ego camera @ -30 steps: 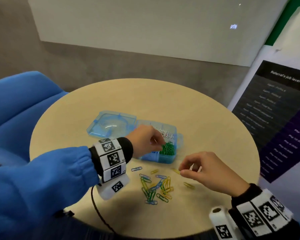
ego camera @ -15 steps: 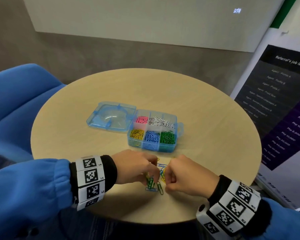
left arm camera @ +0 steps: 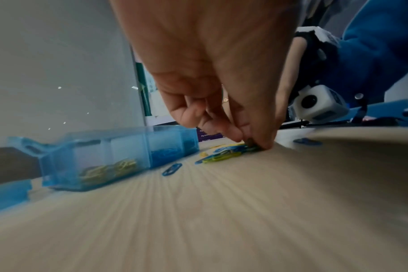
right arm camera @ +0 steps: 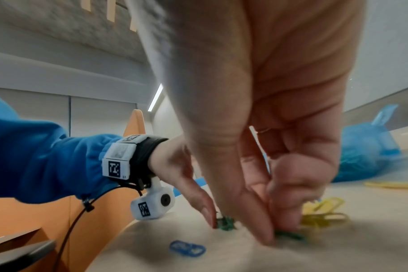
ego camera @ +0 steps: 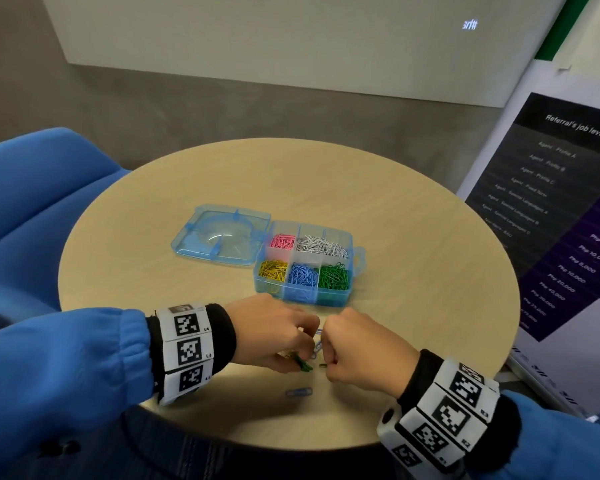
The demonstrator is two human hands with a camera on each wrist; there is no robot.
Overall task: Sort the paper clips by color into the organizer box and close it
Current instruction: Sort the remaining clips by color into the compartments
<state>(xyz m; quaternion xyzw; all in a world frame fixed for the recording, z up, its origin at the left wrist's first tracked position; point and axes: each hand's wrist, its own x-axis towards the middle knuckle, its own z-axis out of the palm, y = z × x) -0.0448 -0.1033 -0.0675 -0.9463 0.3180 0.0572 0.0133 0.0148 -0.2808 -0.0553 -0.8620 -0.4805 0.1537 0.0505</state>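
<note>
Round wooden table at centre frame. Blue chair at left edge. Dark poster with white text at right. White wall panel across top.

Bare table is lying open beyond and right of the organizer box. Its open lid is blocking the left; both hands are crowding the near edge.

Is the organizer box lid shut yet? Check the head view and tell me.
No, the lid lies flipped open flat on the table to the left of the organizer box, whose clip-filled compartments are all exposed.
</note>
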